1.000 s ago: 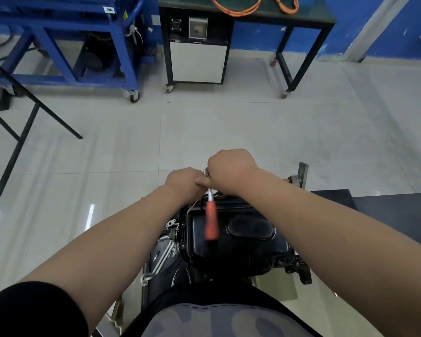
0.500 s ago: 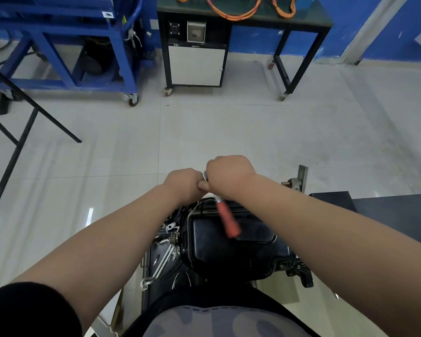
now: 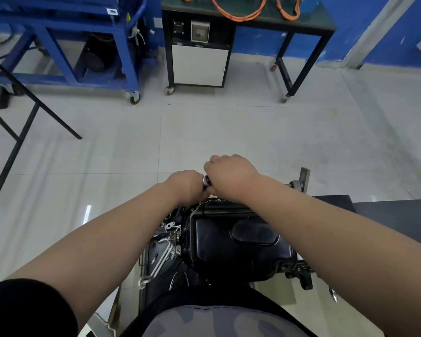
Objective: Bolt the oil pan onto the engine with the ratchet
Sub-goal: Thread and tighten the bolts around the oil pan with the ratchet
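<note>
Hands, left [image 3: 187, 187], right [image 3: 231, 177], on ratchet [image 3: 207, 181] over glossy black oil pan [image 3: 219, 251]

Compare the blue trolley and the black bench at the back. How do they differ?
The blue trolley is an open blue frame with dark machinery inside; the black bench has a black frame with a white-doored cabinet under one end. The black bench carries orange cables on top; none show on the blue trolley. Both stand on castors.

even bright light, floor [image 3: 88, 212] glare streak, wide-angle edge distortion
</note>
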{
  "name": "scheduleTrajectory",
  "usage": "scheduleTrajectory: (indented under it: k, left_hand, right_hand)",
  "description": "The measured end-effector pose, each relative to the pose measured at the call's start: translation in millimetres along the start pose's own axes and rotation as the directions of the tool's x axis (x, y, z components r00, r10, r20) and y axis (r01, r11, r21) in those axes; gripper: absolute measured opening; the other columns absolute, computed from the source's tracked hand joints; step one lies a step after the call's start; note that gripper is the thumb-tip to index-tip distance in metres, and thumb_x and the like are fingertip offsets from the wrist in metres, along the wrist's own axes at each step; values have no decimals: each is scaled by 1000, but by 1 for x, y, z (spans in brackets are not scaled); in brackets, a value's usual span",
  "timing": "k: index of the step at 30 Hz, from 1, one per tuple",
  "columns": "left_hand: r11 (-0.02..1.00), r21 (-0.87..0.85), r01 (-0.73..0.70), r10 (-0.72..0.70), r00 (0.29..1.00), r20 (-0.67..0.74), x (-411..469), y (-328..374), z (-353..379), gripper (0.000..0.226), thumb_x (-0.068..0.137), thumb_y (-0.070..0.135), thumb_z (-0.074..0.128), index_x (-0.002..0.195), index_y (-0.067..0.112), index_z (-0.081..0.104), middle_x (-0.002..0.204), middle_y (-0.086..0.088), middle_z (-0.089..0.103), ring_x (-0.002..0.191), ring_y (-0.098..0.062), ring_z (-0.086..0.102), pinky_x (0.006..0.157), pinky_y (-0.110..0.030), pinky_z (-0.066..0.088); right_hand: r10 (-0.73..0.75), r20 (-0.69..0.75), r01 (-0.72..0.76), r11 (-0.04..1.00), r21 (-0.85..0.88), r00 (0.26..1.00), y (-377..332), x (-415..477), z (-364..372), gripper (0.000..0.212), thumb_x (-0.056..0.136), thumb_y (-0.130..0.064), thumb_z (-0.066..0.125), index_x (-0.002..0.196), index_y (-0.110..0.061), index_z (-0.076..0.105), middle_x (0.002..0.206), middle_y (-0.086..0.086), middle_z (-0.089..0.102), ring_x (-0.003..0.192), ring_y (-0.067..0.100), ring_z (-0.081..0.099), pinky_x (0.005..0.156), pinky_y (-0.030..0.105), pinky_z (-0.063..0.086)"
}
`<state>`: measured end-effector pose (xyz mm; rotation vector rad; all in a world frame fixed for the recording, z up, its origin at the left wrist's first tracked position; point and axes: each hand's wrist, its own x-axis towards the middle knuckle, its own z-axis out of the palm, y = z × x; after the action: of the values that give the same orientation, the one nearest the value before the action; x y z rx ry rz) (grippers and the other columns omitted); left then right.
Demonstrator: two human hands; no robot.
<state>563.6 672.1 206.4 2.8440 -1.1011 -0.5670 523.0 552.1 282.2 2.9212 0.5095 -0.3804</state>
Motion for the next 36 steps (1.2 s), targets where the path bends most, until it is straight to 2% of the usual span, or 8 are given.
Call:
scheduleTrajectory:
  k: [4,9,16,19,24,30,33,36]
  left_hand:
    - [998,59,-29,31,999,-43,3,1,-1,36,93,35,34,71,15,55,77,-4,60,67,-22,47,58,-28,38]
    - [999,-9,48,-48,999,-24,5,-2,-8,26,83,34,40,65,19,51,64,4,52,68,-22,53,57,-25,37]
    - [993,73,-97,105,987,-125,2,-2,-2,33,92,32,37,62,20,39,72,-6,60,60,-24,44,48,-26,27]
    - [999,43,-17,23,991,-129,3,-2,-1,39,90,46,39,64,18,47,61,3,51,59,-21,45,49,-24,28]
    - [999,-28,38,-39,998,-40,4,-1,-2,30,84,26,42,56,20,36,57,5,42,63,-23,47,52,-25,32]
    - [995,50,-88,94,987,-130,7,-3,2,39,95,38,37,72,13,58,78,-10,64,67,-25,51,55,-28,34]
    - [1000,-4,-2,2,995,-103,5,-6,-1,37,89,41,40,58,20,44,67,-2,58,62,-22,46,50,-26,32]
    - [999,-32,20,-19,999,40,2,-3,-2,27,86,31,42,63,18,45,61,3,46,66,-23,49,52,-25,32]
  right_hand:
    - [-55,-13,54,997,-64,998,10,3,-3,23,87,-22,53,109,-17,53,110,5,53,101,25,53,83,36,35]
    - [221,56,-219,975,-27,974,-2,2,3,36,90,-50,38,72,-22,51,68,-1,47,66,23,46,54,26,26]
    - [-84,-7,81,983,-167,996,13,1,-4,30,86,-15,53,115,-17,50,116,5,47,106,25,49,84,35,35]
    - [1,-34,-5,990,-144,999,5,2,-2,20,86,-22,53,105,-17,54,109,5,53,93,24,55,82,36,33]
    - [180,56,-179,984,-14,982,-5,2,3,25,89,-45,43,77,-24,52,91,2,61,70,23,47,67,31,27]
    - [-163,-48,151,970,-191,985,13,4,-1,24,85,-19,55,109,-19,55,111,2,51,106,23,48,87,33,34]
    - [-17,-32,13,991,-130,999,6,2,1,27,89,-45,48,92,-21,61,92,2,59,88,23,57,75,33,31]
    - [185,102,-185,983,-8,977,-2,0,6,52,89,-65,32,69,-21,51,62,-1,40,68,24,48,55,26,26]
